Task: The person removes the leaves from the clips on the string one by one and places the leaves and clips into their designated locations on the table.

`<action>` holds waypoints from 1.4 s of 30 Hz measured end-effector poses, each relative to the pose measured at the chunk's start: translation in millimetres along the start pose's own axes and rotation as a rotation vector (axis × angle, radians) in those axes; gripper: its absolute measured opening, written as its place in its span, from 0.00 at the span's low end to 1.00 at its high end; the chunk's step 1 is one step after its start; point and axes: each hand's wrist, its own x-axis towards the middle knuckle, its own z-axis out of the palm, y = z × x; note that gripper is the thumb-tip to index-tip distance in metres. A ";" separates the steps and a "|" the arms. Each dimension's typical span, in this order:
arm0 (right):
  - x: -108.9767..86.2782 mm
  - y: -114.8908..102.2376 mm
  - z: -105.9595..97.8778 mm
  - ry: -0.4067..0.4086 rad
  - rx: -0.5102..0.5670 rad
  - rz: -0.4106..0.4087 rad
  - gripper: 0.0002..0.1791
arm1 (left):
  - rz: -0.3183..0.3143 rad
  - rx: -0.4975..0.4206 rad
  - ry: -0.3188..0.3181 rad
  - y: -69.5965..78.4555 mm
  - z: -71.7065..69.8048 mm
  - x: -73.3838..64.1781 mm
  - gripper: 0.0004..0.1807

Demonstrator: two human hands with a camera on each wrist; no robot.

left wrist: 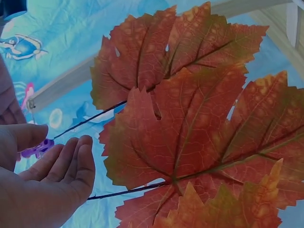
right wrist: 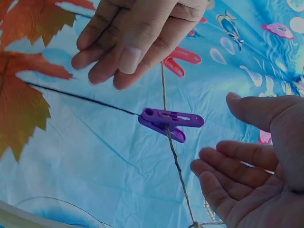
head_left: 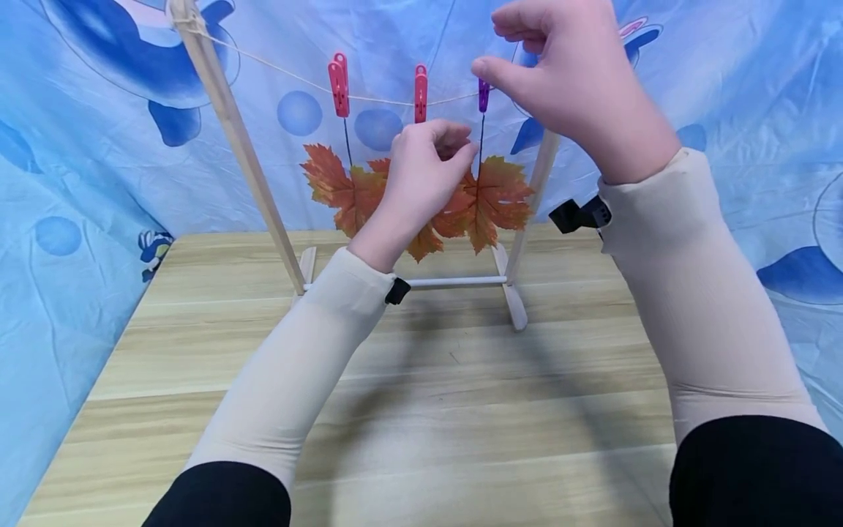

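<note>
Three autumn leaves hang by dark stems from a string [head_left: 283,73]. A red clothespin [head_left: 339,84] holds the left leaf [head_left: 329,183]; another red clothespin [head_left: 421,91] is above the middle leaf [head_left: 426,245], which my left hand partly covers. The right leaf [head_left: 500,201] hangs from a purple clothespin [right wrist: 173,118] clipped over the string. My left hand [head_left: 428,161] is in front of the leaves, fingers loosely bent with nothing between them. Higher up, close to the purple clothespin, my right hand [head_left: 573,80] has thumb and fingers spread apart, and the right wrist view shows a gap between it and the clothespin.
The string is tied to a wooden frame with a left post [head_left: 240,150], a right post [head_left: 541,172] and a white lower bar [head_left: 454,281]. It stands on a wood-grain table [head_left: 474,424]. Behind hangs a blue patterned cloth [head_left: 263,183].
</note>
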 end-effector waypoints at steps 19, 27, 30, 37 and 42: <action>20.1 -6.5 -4.1 -0.235 -0.158 0.015 0.30 | -0.034 0.130 -0.009 -1.9 18.1 20.1 0.10; 23.5 -6.5 -1.9 -0.259 -0.151 0.054 0.28 | -0.035 0.136 -0.016 1.9 16.5 19.5 0.10; 24.1 -6.0 -0.8 -0.265 -0.155 0.050 0.27 | -0.033 0.147 -0.013 1.8 15.5 19.2 0.10; 27.0 -5.7 1.7 -0.280 -0.152 0.028 0.26 | -0.037 0.180 -0.013 0.5 14.5 19.1 0.09; 27.2 -3.6 3.1 -0.265 -0.149 0.024 0.25 | -0.015 0.188 -0.015 -2.1 15.4 19.4 0.09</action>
